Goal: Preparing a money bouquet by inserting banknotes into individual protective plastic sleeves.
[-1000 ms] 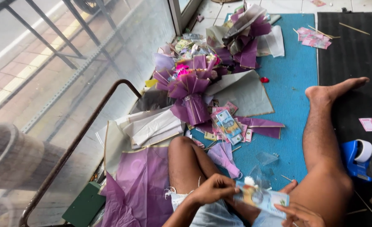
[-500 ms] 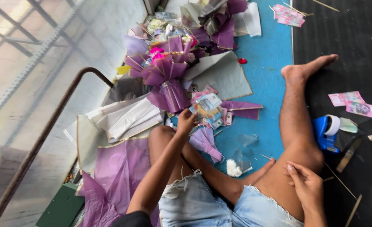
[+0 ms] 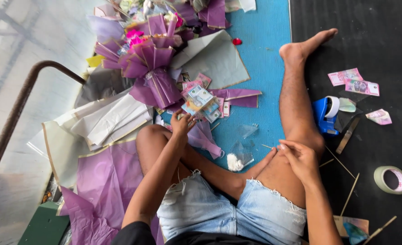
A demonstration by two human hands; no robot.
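Observation:
I sit on the floor with bare legs stretched over a blue mat [image 3: 267, 81]. My left hand [image 3: 183, 126] reaches forward and pinches the lower end of a plastic-wrapped banknote [image 3: 200, 96], held over a small pile of similar wrapped notes [image 3: 210, 111]. Just beyond stands a purple paper bouquet [image 3: 153, 68]. My right hand [image 3: 301, 159] rests on my right knee, fingers loose, holding nothing. A thin wooden stick [image 3: 267, 146] lies just left of it.
On the black mat to the right lie a blue tape dispenser [image 3: 324, 115], loose banknotes [image 3: 353, 81], wooden sticks [image 3: 350, 193] and a tape roll [image 3: 391, 179]. Purple wrapping paper [image 3: 103, 177] and white sheets [image 3: 110, 120] lie at left, beside a metal rail [image 3: 15, 118].
My left hand went from my lap out to the note pile with the wrapped note. My right hand let go of the note and settled on my knee.

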